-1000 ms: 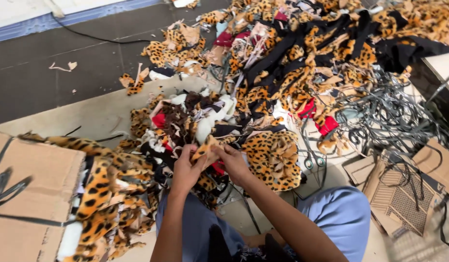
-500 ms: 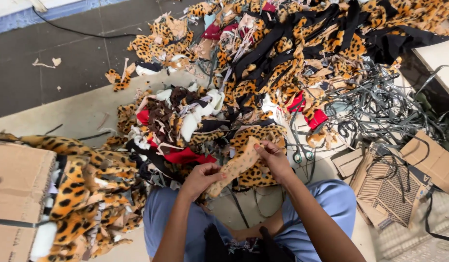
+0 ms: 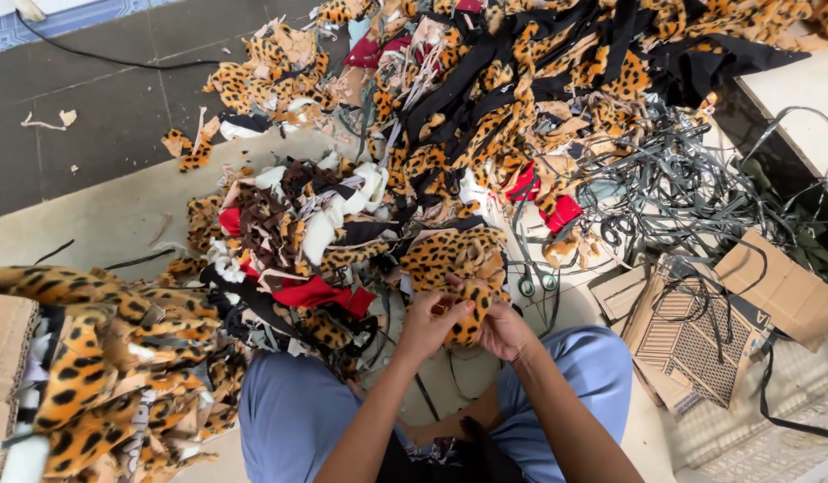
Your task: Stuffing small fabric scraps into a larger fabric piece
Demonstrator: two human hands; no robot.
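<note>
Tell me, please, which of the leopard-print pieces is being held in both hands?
The small leopard-print scrap just above the knees: the left hand and right hand pinch it, while the others lie loose in the piles.

A dark tiled floor [image 3: 92, 116] is seen at upper left, crossed by a black cable [image 3: 119, 61]; a blue patterned strip [image 3: 83, 20] is noted along its far edge. A pale mat [image 3: 101, 224] is laid nearer. Flattened cardboard pieces [image 3: 781, 286] are placed at right, a cardboard box [image 3: 7, 349] at left. Even, soft light is observed.
</note>
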